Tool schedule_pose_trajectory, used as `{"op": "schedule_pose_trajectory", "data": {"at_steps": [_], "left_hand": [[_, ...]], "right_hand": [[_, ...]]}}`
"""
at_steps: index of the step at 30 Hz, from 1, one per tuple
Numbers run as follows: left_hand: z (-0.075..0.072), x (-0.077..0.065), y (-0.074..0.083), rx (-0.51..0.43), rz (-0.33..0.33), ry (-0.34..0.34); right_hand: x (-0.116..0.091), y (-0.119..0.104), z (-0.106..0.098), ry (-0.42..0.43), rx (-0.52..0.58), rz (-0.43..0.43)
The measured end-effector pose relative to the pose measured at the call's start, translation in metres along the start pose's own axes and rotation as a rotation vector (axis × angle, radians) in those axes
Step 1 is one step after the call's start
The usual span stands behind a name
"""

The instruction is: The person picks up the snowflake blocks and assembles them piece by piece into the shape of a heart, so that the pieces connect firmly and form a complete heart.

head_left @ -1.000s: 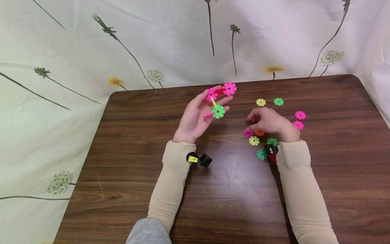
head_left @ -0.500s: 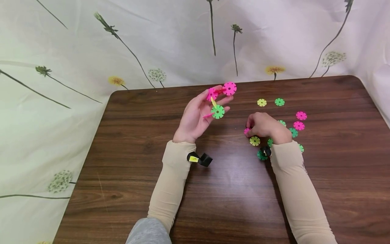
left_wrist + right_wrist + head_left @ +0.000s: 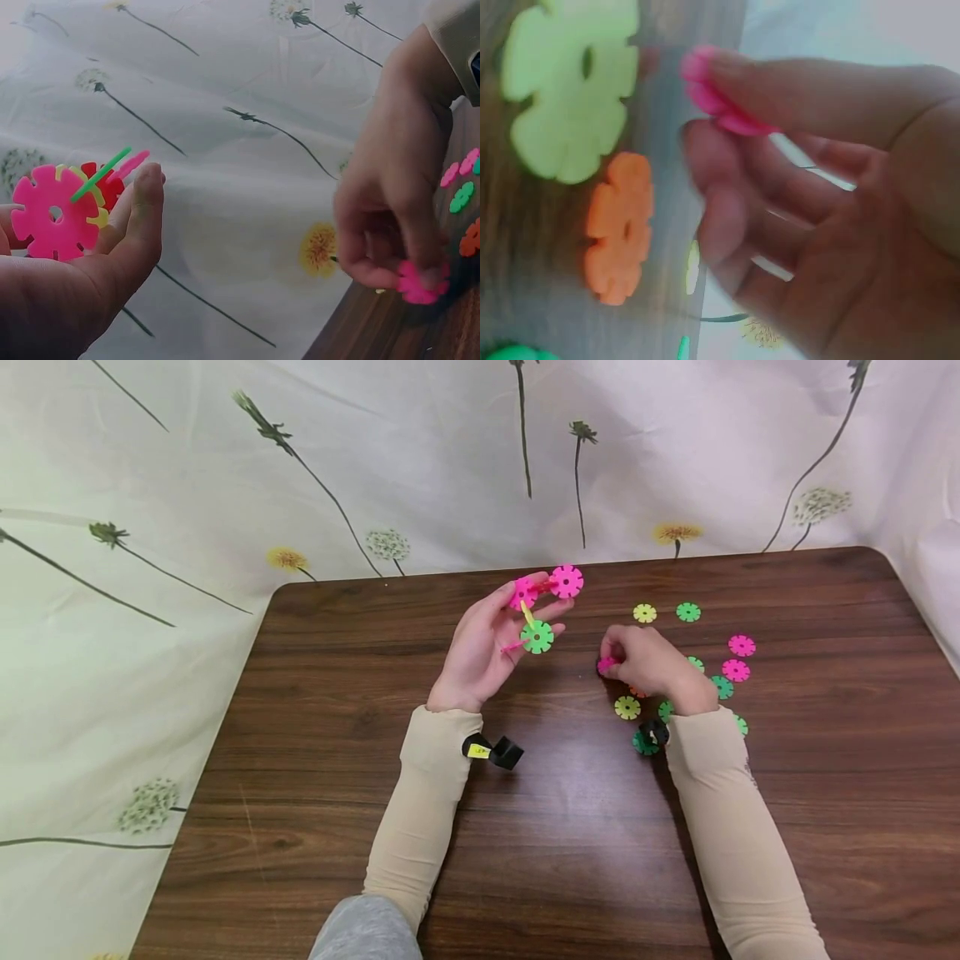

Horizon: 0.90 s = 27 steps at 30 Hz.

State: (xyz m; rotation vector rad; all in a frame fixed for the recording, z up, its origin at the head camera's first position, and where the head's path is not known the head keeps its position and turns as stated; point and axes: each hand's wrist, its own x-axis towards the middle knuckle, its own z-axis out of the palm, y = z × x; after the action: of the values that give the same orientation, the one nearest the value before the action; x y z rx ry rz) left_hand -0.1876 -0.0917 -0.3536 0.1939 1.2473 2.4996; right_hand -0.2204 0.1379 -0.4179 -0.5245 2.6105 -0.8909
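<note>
My left hand (image 3: 476, 652) is raised over the table with its palm up, holding a chain of linked snowflake discs (image 3: 537, 637). Pink, red, yellow and green notched discs slot into one another there; a pink disc (image 3: 37, 217) faces the left wrist view. Between thumb and fingers my right hand (image 3: 652, 667) pinches a single pink snowflake disc (image 3: 703, 94), just above the table. Beneath that hand lie a yellow disc (image 3: 627, 707) and an orange disc (image 3: 621, 229), the latter mostly covered in the head view.
Several loose discs lie around the right forearm: a yellow one (image 3: 644, 612), a green one (image 3: 687, 612) and a pink one (image 3: 741, 646) among them. The brown wooden table (image 3: 322, 760) meets a flowered white cloth (image 3: 450, 460) at its back edge.
My right hand has come down onto the pink disc, pinched it and lifted it slightly away from the yellow and orange discs. The left hand and its chain have barely moved.
</note>
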Motion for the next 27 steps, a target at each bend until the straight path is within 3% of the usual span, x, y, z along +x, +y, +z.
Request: {"op": "schedule_pose_trajectory", "data": {"at_steps": [9,12,17,27], "left_hand": [[-0.001,-0.001,0.000,-0.002,0.031,-0.009],[0.000,-0.001,0.000,0.003,0.045,-0.007],[0.001,0.000,-0.001,0.037,0.052,0.004],[0.001,0.000,-0.002,0.088,0.058,0.021]], "right_hand": [[-0.018,-0.028,-0.014,0.525,0.280,-0.270],[-0.024,-0.039,-0.017,0.661,0.344,-0.372],[-0.027,-0.050,-0.017,0.751,0.382,-0.463],[-0.027,-0.057,-0.014,0.797,0.354,-0.554]]}}
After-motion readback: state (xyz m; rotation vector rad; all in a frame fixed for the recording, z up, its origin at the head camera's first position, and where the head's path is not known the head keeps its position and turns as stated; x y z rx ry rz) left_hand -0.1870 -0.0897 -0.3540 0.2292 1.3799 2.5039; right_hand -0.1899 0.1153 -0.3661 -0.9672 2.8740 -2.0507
